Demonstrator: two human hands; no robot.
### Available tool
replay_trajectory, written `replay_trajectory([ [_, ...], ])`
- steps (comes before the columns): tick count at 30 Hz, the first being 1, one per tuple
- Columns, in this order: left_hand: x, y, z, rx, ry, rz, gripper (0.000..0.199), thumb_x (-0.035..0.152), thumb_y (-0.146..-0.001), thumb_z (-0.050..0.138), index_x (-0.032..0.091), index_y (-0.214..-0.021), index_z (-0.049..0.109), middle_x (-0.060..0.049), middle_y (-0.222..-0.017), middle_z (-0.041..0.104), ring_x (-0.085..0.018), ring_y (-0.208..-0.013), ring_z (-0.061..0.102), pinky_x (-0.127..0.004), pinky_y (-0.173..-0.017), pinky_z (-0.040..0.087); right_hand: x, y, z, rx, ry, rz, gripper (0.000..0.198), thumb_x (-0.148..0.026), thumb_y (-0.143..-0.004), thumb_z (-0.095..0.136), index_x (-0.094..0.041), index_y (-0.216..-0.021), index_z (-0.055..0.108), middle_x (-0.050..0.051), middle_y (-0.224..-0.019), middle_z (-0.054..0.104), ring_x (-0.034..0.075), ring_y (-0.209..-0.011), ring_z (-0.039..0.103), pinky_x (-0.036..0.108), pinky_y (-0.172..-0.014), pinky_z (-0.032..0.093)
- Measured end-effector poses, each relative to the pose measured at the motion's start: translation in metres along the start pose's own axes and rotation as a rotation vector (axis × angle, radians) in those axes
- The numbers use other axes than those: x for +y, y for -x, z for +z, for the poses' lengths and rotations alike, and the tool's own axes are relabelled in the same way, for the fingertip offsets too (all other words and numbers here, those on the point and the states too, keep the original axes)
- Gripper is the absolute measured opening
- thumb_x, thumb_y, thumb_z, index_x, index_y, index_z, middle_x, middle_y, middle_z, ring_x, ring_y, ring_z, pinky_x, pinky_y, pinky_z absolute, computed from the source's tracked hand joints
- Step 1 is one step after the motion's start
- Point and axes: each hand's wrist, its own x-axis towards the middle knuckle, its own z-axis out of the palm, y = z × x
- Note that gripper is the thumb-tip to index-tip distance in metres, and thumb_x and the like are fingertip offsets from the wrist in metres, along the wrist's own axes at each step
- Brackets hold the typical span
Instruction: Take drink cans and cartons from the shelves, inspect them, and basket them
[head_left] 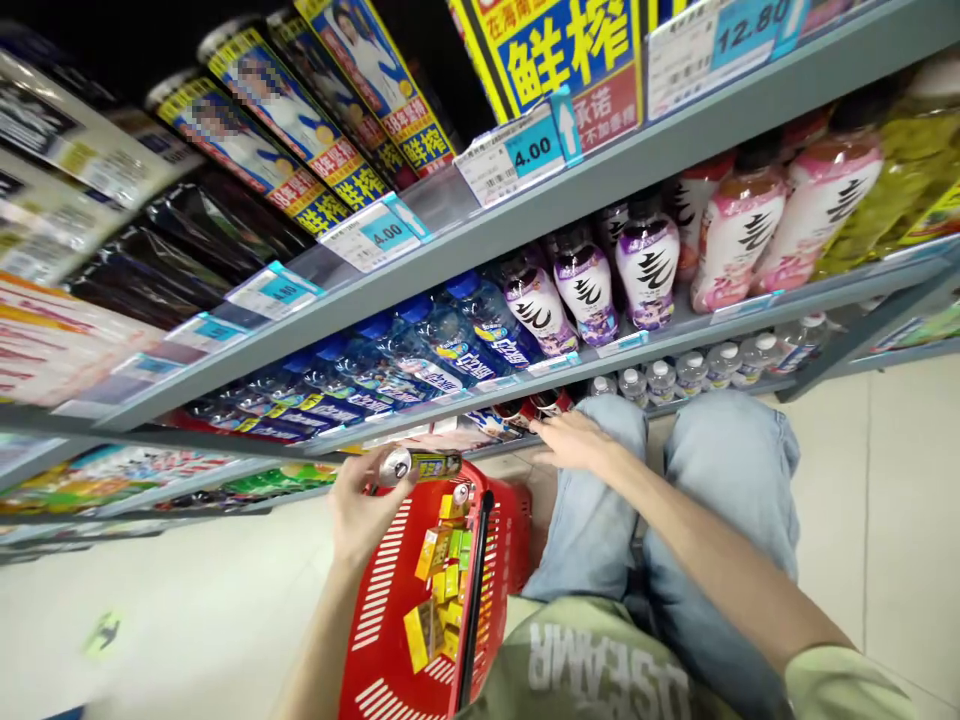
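One drink can (437, 466) sits gripped in the left hand (364, 507) over the red shopping basket (381, 655), apparently mid-loading; placing it calls for lowering before release. The right hand (576, 441) extends, seemingly empty.

The floor (187, 600) is bright, but behind the upper cans (281, 125) it is very dark. At the left edge, packages (67, 340) look blurred and stretched.

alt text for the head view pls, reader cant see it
A left hand holds a drink can at the far end of a red shopping basket of small yellow and green boxes. The right hand extends past a jean-clad knee beside store shelves stocked with bottles and cans.
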Motion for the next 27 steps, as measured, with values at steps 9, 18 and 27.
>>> replay_trajectory([
  [9, 0.119, -0.018, 0.065, 0.053, 0.677, 0.398, 0.051, 0.036, -0.06, 0.085, 0.018, -0.101, 0.063, -0.003, -0.09, 0.064, -0.017, -0.078, 0.064, -0.027, -0.071, 0.053, -0.001, 0.028, -0.02, 0.448, -0.634, -0.272, 0.084, -0.052, -0.068, 0.087, -0.02, -0.136, 0.05, 0.014, -0.132, 0.064, 0.03, -0.117, 0.065, 0.038, -0.096, 0.051],
  [18, 0.271, -0.047, 0.175, -0.51, 1.06, 0.559, 0.054, 0.054, -0.069, 0.082, 0.019, -0.105, 0.064, -0.004, -0.094, 0.067, -0.018, -0.081, 0.064, -0.027, -0.072, 0.051, 0.036, 0.083, -0.053, 0.908, -0.962, 0.216, 0.054, -0.046, -0.066, 0.087, -0.017, -0.106, 0.065, 0.002, -0.089, 0.072, 0.021, -0.077, 0.067, 0.029, -0.067, 0.048],
  [27, 0.303, -0.021, 0.249, -1.427, 1.174, 0.233, 0.057, 0.054, -0.084, 0.069, 0.016, -0.125, 0.061, -0.011, -0.098, 0.073, -0.024, -0.087, 0.071, -0.032, -0.073, 0.056, 0.074, 0.127, -0.028, 0.997, -1.188, 0.449, 0.042, -0.039, -0.069, 0.086, -0.017, -0.098, 0.065, 0.003, -0.089, 0.072, 0.022, -0.082, 0.068, 0.032, -0.072, 0.054],
])
